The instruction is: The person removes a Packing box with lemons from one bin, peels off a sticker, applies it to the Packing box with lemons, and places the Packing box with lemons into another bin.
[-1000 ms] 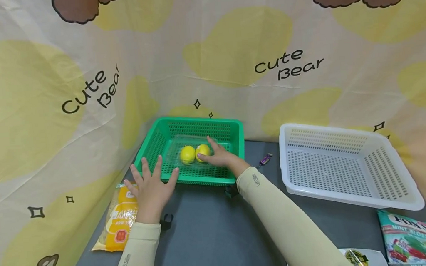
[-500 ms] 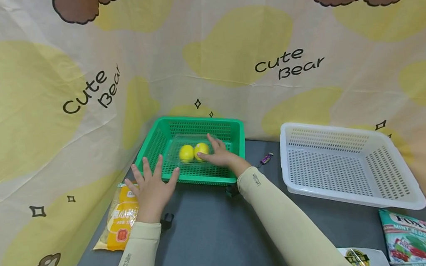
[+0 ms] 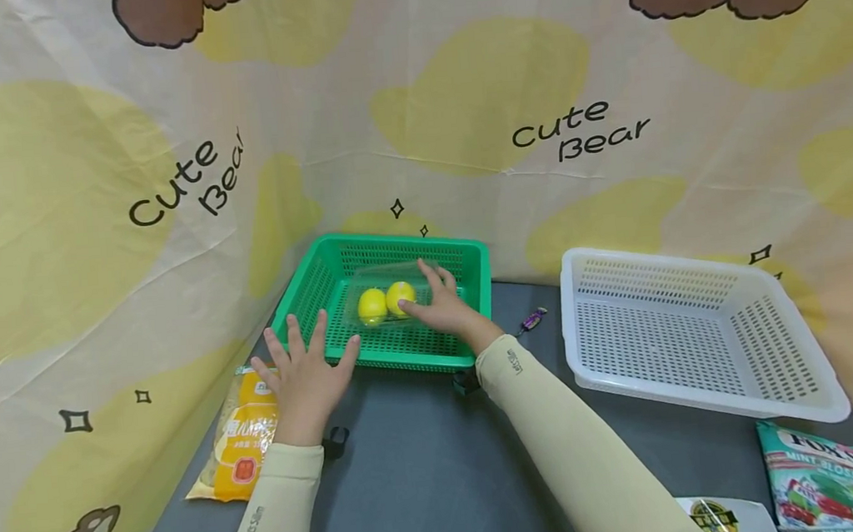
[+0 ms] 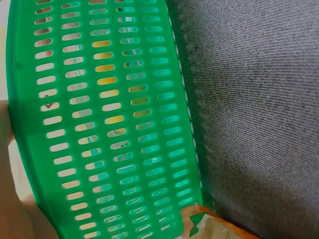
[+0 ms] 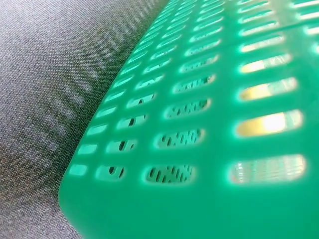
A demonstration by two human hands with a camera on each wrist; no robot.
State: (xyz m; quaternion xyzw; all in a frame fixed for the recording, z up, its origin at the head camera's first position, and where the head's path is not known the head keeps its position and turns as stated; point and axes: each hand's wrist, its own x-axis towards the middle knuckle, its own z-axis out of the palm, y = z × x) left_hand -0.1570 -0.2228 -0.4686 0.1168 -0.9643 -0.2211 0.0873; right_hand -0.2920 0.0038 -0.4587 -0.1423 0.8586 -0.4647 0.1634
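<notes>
In the head view, a clear plastic box (image 3: 384,276) with two yellow lemons (image 3: 372,308) sits inside a green slotted basket (image 3: 305,309). My right hand (image 3: 445,308) reaches over the basket's front right and grips the right end of the box, thumb toward me and fingers at the far side. My left hand (image 3: 307,390) is spread wide by the basket's front left rim, and holds nothing. Both wrist views look mostly at the slotted green wall, with yellow showing through its slots; at the left edge of the left wrist view, part of my left hand (image 4: 15,199) is visible.
A yellow food bag (image 3: 240,439) lies left of my left hand. Right of the green basket are a purple wrapped candy (image 3: 532,319) and a white basket (image 3: 659,348). A teal Fox's bag (image 3: 827,477) and a white printed item (image 3: 740,517) lie front right.
The clear box has shifted slightly and tilted, its right end rising as my right fingers move up a little. The lemons shift slightly left and away. My left hand stays put.
</notes>
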